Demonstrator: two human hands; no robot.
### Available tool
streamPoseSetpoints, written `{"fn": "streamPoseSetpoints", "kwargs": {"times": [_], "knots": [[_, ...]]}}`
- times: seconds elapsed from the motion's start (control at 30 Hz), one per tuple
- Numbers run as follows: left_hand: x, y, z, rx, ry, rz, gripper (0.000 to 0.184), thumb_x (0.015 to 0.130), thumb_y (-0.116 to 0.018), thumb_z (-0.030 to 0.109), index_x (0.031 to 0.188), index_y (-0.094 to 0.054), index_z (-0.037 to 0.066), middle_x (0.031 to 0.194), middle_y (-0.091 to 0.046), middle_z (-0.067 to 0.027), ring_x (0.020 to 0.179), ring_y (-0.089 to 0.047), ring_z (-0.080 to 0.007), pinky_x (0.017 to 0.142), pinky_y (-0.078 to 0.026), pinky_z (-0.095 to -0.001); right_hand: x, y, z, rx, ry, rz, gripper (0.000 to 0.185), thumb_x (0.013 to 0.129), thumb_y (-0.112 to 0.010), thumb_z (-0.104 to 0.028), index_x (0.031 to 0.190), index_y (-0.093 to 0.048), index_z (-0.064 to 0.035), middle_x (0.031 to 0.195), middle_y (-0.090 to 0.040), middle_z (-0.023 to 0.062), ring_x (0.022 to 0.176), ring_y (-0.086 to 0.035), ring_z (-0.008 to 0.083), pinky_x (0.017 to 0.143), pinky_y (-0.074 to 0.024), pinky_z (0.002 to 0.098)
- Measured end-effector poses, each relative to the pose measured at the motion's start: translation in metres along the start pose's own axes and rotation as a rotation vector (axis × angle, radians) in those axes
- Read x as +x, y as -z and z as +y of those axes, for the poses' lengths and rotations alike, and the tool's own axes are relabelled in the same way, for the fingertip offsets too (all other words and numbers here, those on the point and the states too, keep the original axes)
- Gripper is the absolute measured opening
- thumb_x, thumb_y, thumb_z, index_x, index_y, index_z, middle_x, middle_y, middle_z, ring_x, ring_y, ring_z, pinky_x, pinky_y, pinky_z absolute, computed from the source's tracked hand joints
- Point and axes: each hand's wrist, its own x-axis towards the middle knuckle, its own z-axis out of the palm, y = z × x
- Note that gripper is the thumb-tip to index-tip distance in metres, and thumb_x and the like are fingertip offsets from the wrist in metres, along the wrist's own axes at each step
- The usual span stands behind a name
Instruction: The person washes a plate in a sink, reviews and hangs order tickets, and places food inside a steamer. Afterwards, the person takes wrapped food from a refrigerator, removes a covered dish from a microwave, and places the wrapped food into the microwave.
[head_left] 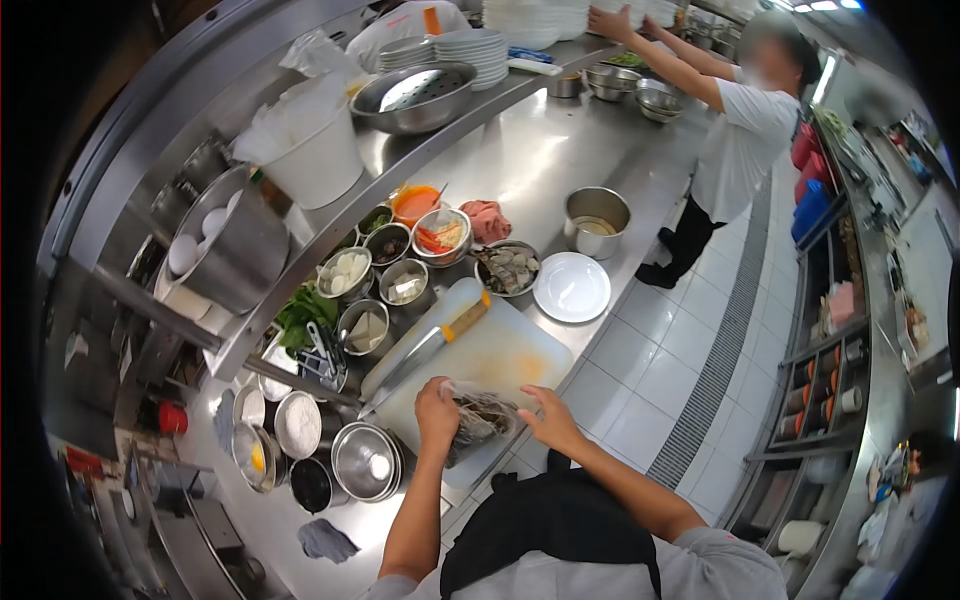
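A clear plastic bag [482, 418] with something dark inside lies at the near end of the white cutting board [520, 345]. My left hand [437, 412] is closed on the bag's left edge. At the right edge of the bag, my right hand [552, 418] has its thumb and fingers apart; whether the fingertips touch the plastic I cannot tell. Beyond the bag, a knife [425, 350] with a yellowish handle rests across the board, its tip pointing toward my left side. What the bag contains is too unclear to name.
A bowl of shrimp [508, 267], a white plate [571, 287] and a steel pot [597, 221] stand beyond the board. Nested steel bowls [366, 461] and a bowl of white powder [299, 425] sit left. A shelf [400, 160] overhangs the counter; a co-worker [745, 130] reaches toward stacked dishes.
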Motion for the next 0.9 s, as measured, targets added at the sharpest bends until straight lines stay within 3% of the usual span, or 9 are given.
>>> {"fn": "streamPoseSetpoints", "kwargs": {"times": [0.03,0.33,0.43,0.5,0.57,0.63,0.7,0.83,0.9], "knots": [[0.0,-0.004,-0.01,-0.09,-0.019,0.077,0.014,0.093,-0.053,0.01,0.101,-0.063,0.003,0.09,-0.066,-0.0183,0.083,-0.063,-0.032,0.077,-0.049,-0.0382,-0.011,0.002,0.007,0.033,-0.197,-0.019,0.05,0.088,-0.069,-0.023,0.133,-0.051,-0.0086,0.127,-0.056,0.0157,0.108,-0.06,0.0281,0.092,-0.048,0.0372],[-0.013,0.021,0.03,-0.26,0.027,0.041,0.01,0.097,-0.046,0.004,0.1,-0.055,0.0,0.087,-0.058,-0.0144,0.081,-0.055,-0.0228,0.077,-0.044,-0.0317,-0.03,-0.003,0.022,0.278,-0.47,-0.044,0.057,0.089,-0.068,-0.028,0.137,-0.046,-0.005,0.122,-0.054,0.0141,0.087,-0.061,0.0171,0.074,-0.0518,0.0334],[-0.011,0.021,0.031,-0.375,0.052,0.123,0.009,0.096,-0.045,0.002,0.1,-0.053,0.001,0.09,-0.055,-0.0129,0.084,-0.053,-0.021,0.077,-0.043,-0.031,-0.003,0.026,0.042,0.009,-0.223,0.107,0.055,0.09,-0.066,-0.024,0.137,-0.045,-0.0043,0.124,-0.051,0.0159,0.082,-0.06,0.019,0.072,-0.0515,0.0332],[-0.011,0.021,0.028,-0.42,0.028,0.198,0.009,0.096,-0.044,0.003,0.1,-0.053,0.001,0.089,-0.054,-0.011,0.083,-0.05,-0.0183,0.077,-0.042,-0.0292,0.027,0.065,0.023,0.021,-0.208,0.147,0.051,0.087,-0.067,-0.022,0.133,-0.049,-0.0059,0.125,-0.05,0.0211,0.099,-0.059,0.0323,0.085,-0.0501,0.0396],[-0.011,0.024,0.03,-0.461,0.024,0.251,0.011,0.098,-0.043,0.004,0.1,-0.053,0.0,0.089,-0.054,-0.0074,0.083,-0.05,-0.0168,0.078,-0.042,-0.0279,0.071,0.096,0.033,-0.045,-0.062,0.21,0.052,0.086,-0.068,-0.019,0.133,-0.047,-0.0075,0.133,-0.044,0.0218,0.103,-0.059,0.0369,0.087,-0.0505,0.0431],[-0.012,0.03,0.049,-0.579,0.057,0.281,0.012,0.099,-0.042,0.006,0.099,-0.053,0.0,0.089,-0.051,-0.004,0.084,-0.048,-0.0142,0.078,-0.041,-0.0256,0.123,0.124,0.049,-0.305,0.117,0.34,0.051,0.085,-0.067,-0.013,0.131,-0.047,-0.0073,0.133,-0.042,0.0202,0.093,-0.06,0.0316,0.081,-0.0524,0.0356],[-0.01,0.032,0.06,-0.707,0.053,0.287,0.012,0.099,-0.04,0.004,0.101,-0.051,0.003,0.091,-0.048,-0.0006,0.083,-0.045,-0.0103,0.077,-0.038,-0.0232,0.175,0.156,0.051,-0.419,0.081,0.325,0.055,0.085,-0.067,-0.012,0.134,-0.044,-0.0098,0.144,-0.034,0.0209,0.106,-0.058,0.0429,0.091,-0.0501,0.0466],[-0.011,0.029,0.096,-0.82,0.127,0.307,0.017,0.097,-0.038,0.001,0.103,-0.054,0.004,0.095,-0.052,-0.0006,0.083,-0.049,-0.0098,0.076,-0.04,-0.0233,0.257,0.215,0.078,-0.529,-0.046,0.242,0.047,0.084,-0.066,-0.009,0.129,-0.052,-0.012,0.15,-0.03,0.017,0.105,-0.06,0.0418,0.087,-0.0505,0.0473],[-0.006,0.014,0.13,-1.022,0.095,0.367,0.016,0.098,-0.04,0.003,0.105,-0.054,0.005,0.097,-0.057,-0.0026,0.086,-0.055,-0.0115,0.08,-0.045,-0.0264,0.282,0.234,0.127,-0.564,-0.081,0.129,0.026,0.082,-0.065,-0.008,0.108,-0.064,-0.0099,0.135,-0.048,0.0151,0.099,-0.062,0.0386,0.083,-0.0512,0.0455]]}}
